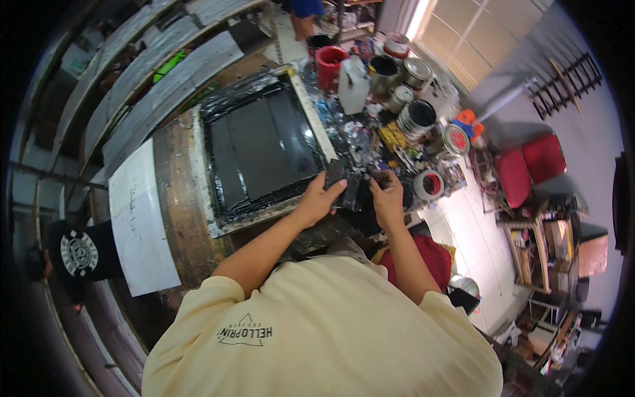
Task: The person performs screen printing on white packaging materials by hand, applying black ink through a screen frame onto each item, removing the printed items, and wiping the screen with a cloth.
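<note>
My left hand [320,202] is closed around a dark, flat, ink-stained piece [335,173], at the near right corner of a screen-printing frame [202,175]. Fingers bent, my right hand [387,198] pinches something dark and small just to the right. A shiny black item [357,193] lies between the two hands; whether either hand holds it is unclear. Black ink covers the mesh [264,142] inside the pale frame, with glossy streaks along its borders.
Paint cans [417,118], a red container [330,66] and a white jug [354,86] crowd the bench beyond my right hand. White paper [142,225] lies left of the frame. Racks [152,86] stand at left, beside a person in dark clothing [89,251]. Red chairs [516,173] stand right.
</note>
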`<action>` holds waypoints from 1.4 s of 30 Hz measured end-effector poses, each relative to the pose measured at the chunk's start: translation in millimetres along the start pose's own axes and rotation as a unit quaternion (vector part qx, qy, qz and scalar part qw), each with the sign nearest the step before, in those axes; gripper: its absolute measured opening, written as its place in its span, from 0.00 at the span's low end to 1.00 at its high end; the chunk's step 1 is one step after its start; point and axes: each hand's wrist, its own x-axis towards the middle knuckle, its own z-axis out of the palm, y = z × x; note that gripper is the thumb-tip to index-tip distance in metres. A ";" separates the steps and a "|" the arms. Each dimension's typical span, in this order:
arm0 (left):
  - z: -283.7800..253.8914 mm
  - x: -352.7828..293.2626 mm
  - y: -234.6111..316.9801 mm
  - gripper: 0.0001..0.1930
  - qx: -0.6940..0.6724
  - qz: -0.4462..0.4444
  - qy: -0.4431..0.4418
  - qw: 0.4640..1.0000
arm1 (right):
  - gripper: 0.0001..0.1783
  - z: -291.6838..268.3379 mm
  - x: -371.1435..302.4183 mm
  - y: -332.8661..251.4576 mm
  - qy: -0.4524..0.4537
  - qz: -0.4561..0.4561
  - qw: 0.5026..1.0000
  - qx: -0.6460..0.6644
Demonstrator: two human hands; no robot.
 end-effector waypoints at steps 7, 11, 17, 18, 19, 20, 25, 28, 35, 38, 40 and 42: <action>20.3 -5.6 -14.1 0.13 -0.134 -0.016 0.114 0.984 | 0.05 14.5 -10.7 -12.9 -0.017 -0.022 0.999 -0.039; 11.8 4.6 -20.4 0.14 -0.150 -0.023 0.129 0.980 | 0.10 13.7 -26.6 0.5 -0.013 -0.049 0.996 -0.075; 25.4 11.2 -19.7 0.15 -0.125 -0.021 0.151 0.980 | 0.09 -9.5 -27.1 -6.7 -0.054 -0.046 0.995 -0.067; 28.5 12.0 -17.5 0.16 -0.115 -0.022 0.164 0.979 | 0.08 -10.8 -24.3 -9.9 -0.066 -0.055 0.995 -0.056; 28.9 12.5 -15.2 0.16 -0.105 -0.023 0.178 0.978 | 0.09 -12.3 -25.9 -12.4 -0.081 -0.045 0.991 -0.101; 18.6 24.7 -17.2 0.16 -0.106 -0.004 0.242 0.964 | 0.10 -15.3 -32.1 -15.6 -0.096 -0.035 0.984 -0.146; -47.1 20.3 15.9 0.14 -0.146 0.046 0.180 0.972 | 0.12 -28.5 -36.9 24.0 0.029 -0.183 0.925 -0.331; -59.3 -12.6 16.7 0.13 -0.199 0.054 0.177 0.963 | 0.10 -42.8 -28.2 65.3 -0.070 -0.241 0.837 -0.487; -118.7 -87.1 -34.2 0.12 -0.247 0.000 0.300 0.921 | 0.25 -46.7 -61.4 49.2 -0.149 -0.197 0.754 -0.609; -138.7 -116.7 -43.2 0.12 -0.269 -0.004 0.344 0.899 | 0.27 -64.0 -81.1 69.8 -0.158 -0.183 0.772 -0.587; -143.6 -128.0 -45.3 0.12 -0.271 0.006 0.382 0.884 | 0.26 -69.5 -78.3 105.9 -0.163 -0.187 0.791 -0.560; -144.2 -134.3 -51.3 0.12 -0.300 -0.004 0.408 0.862 | 0.25 -69.2 -55.4 112.7 -0.190 -0.175 0.824 -0.504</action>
